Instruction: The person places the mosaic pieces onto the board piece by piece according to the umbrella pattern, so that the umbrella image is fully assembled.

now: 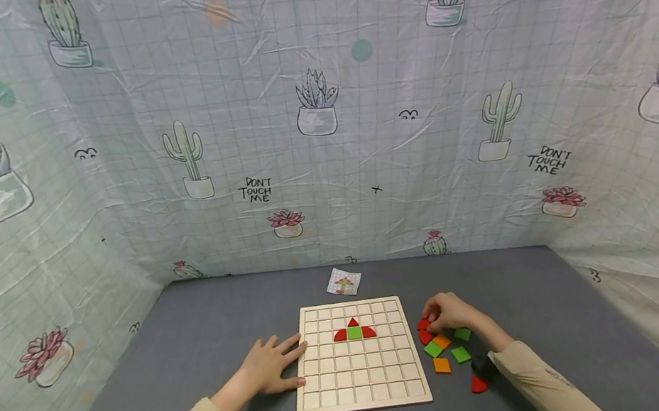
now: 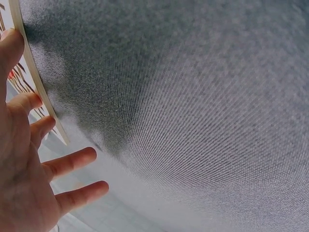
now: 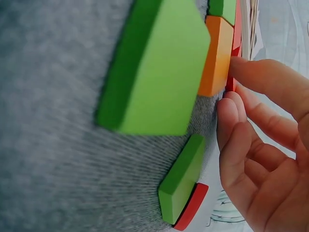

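Note:
A wooden grid board lies on the table, bearing a red triangle above a green square, with a red quarter-circle piece on each side. My left hand rests at the board's left edge, fingers spread; in the left wrist view, some fingertips touch the board's rim. Right of the board, my right hand has its thumb and fingertips at a red piece and appears to pinch it. The right wrist view shows the thumb against the red piece, partly hidden.
Loose green squares, orange pieces and another red quarter-circle piece lie right of the board. A small pattern card lies behind the board on the grey table. A printed curtain surrounds the table.

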